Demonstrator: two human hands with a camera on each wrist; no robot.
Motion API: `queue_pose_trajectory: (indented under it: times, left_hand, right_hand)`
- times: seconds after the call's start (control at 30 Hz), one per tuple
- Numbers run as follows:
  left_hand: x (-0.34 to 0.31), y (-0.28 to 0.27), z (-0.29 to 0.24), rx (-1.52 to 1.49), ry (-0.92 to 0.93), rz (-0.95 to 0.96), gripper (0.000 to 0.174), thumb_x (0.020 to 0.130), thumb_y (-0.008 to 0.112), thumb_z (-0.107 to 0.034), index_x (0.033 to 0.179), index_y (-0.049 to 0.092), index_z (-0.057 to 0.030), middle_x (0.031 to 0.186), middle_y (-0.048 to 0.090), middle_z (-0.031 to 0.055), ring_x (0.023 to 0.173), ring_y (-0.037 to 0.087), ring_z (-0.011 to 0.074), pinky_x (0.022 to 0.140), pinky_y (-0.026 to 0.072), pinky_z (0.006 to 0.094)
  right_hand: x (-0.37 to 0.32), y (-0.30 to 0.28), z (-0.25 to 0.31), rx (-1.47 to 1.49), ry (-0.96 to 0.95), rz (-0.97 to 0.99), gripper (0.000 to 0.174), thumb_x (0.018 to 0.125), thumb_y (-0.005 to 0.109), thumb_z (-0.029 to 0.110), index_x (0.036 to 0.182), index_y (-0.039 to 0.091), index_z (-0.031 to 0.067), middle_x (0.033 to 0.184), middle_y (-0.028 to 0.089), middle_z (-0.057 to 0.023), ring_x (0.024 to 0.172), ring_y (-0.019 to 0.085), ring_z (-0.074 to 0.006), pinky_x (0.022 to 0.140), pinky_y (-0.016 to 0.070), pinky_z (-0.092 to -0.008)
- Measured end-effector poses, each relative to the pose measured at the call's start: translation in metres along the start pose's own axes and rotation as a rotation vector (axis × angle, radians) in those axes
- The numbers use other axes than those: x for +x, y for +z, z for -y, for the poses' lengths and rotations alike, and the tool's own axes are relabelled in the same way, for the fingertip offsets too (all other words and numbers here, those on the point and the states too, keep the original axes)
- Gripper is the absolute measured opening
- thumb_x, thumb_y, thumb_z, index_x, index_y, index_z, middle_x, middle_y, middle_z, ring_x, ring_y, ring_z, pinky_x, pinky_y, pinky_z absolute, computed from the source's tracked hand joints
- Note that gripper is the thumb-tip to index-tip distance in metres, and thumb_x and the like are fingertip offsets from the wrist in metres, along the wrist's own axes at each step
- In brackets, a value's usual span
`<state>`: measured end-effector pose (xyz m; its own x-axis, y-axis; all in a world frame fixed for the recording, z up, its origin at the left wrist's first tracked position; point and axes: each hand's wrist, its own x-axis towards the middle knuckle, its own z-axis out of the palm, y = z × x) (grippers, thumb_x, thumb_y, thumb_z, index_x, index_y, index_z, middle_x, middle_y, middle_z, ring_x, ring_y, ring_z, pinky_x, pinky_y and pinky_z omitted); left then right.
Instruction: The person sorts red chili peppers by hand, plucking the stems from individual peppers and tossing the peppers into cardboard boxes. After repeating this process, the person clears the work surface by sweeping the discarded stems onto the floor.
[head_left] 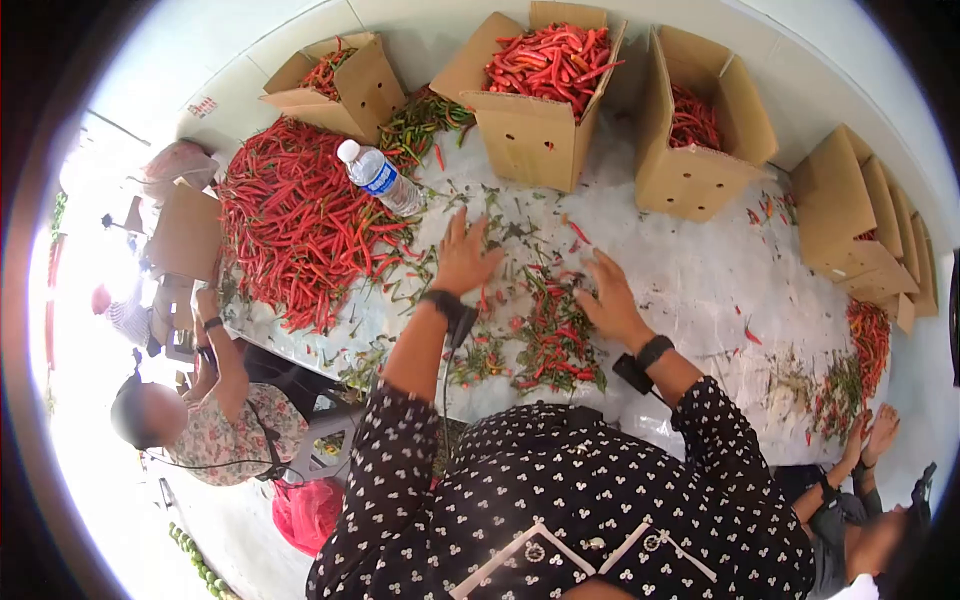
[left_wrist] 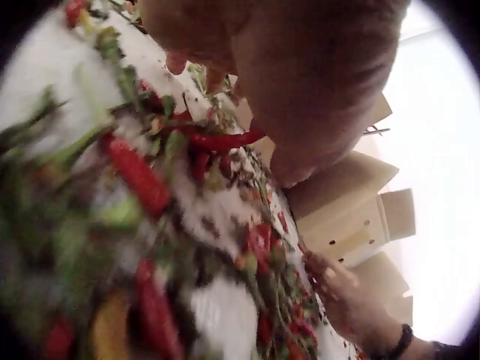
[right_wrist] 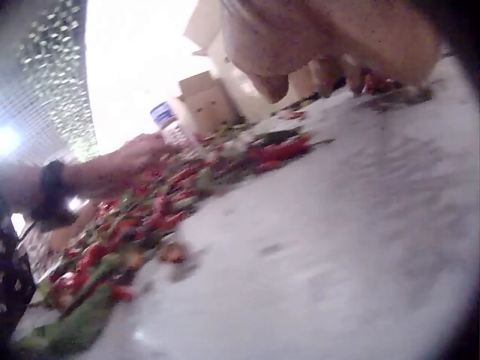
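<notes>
1. The left hand (head_left: 465, 258) spreads its fingers, grasping nothing, at ten o'clock from the small chili pile (head_left: 555, 335); in the left wrist view a red chili (left_wrist: 221, 140) lies at that hand's edge, though whether they touch cannot be told.
2. The right hand (head_left: 612, 303) reaches in at two o'clock, its fingers likewise released and apart.
3. Between and just below the hands sits the pile itself, red chilies tangled with green stems on a white surface (head_left: 690, 300).
4. Each chili looks light, smooth and perhaps slightly slippery, firm enough to pinch yet likely to bruise or snap; mid-body or just under the stem seems the best hold, with a gentle tug against tangles.
5. Toward ten o'clock spreads a large chili heap (head_left: 300, 220), a water bottle (head_left: 385, 178) at its edge.
6. A chili-filled box (head_left: 535, 150) stands at twelve o'clock, another carton (head_left: 690, 185) between one and two.
7. Other people sit at eight-thirty and four o'clock.
</notes>
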<state>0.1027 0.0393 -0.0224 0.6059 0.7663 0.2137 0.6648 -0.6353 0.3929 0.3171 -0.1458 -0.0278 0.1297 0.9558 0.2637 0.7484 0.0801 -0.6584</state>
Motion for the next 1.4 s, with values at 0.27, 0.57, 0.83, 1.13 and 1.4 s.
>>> queue_pose_trajectory:
  times: [0.27, 0.57, 0.83, 1.13, 1.4]
  left_hand:
    - [-0.03, 0.011, -0.034, -0.041, 0.225, 0.199, 0.048, 0.072, 0.06, -0.037, 0.116, 0.056, -0.0207, 0.133, 0.038, 0.0103, 0.126, 0.027, 0.0352, 0.102, 0.0206, 0.0516]
    - [-0.132, -0.045, -0.028, -0.198, 0.355, 0.235, 0.047, 0.071, 0.065, -0.026, 0.115, 0.056, -0.0157, 0.129, 0.042, 0.0123, 0.124, 0.032, 0.0333, 0.102, 0.0238, 0.0493]
    - [-0.199, -0.078, 0.077, 0.34, -0.457, -0.271, 0.053, 0.077, 0.06, -0.035, 0.122, 0.048, -0.0095, 0.132, 0.038, 0.0178, 0.126, 0.028, 0.0361, 0.1, 0.0202, 0.0545]
    - [-0.188, -0.055, 0.029, -0.086, 0.071, -0.136, 0.038, 0.078, 0.056, -0.018, 0.113, 0.053, -0.005, 0.118, 0.05, 0.018, 0.11, 0.045, 0.0345, 0.093, 0.0339, 0.0439]
    - [-0.213, -0.093, 0.065, -0.317, -0.141, -0.122, 0.026, 0.077, 0.057, -0.011, 0.102, 0.058, -0.0015, 0.114, 0.052, 0.0183, 0.105, 0.048, 0.0371, 0.089, 0.039, 0.0431]
  right_hand:
    - [-0.032, 0.012, 0.032, -0.124, 0.079, 0.034, 0.044, 0.074, 0.06, 0.02, 0.113, 0.052, 0.003, 0.12, 0.046, -0.0208, 0.111, 0.041, -0.0377, 0.096, 0.0321, -0.0426]
    - [-0.071, 0.021, 0.087, -0.022, 0.115, -0.035, 0.046, 0.079, 0.055, 0.016, 0.12, 0.044, -0.0015, 0.126, 0.041, -0.0219, 0.119, 0.037, -0.0359, 0.101, 0.0272, -0.0412]
    - [-0.107, 0.064, 0.086, -0.315, 0.311, -0.245, 0.056, 0.08, 0.055, 0.02, 0.125, 0.034, -0.0045, 0.13, 0.031, -0.0291, 0.122, 0.028, -0.0419, 0.102, 0.0204, -0.0477]
    - [-0.052, 0.157, 0.185, 0.093, -0.054, -0.014, 0.054, 0.079, 0.055, 0.015, 0.126, 0.034, -0.0035, 0.128, 0.035, -0.0265, 0.118, 0.034, -0.0418, 0.101, 0.0267, -0.046]
    - [-0.01, 0.088, 0.104, -0.011, -0.104, -0.059, 0.048, 0.08, 0.053, 0.022, 0.12, 0.042, -0.0015, 0.121, 0.047, -0.0218, 0.112, 0.045, -0.0359, 0.096, 0.0343, -0.0405]
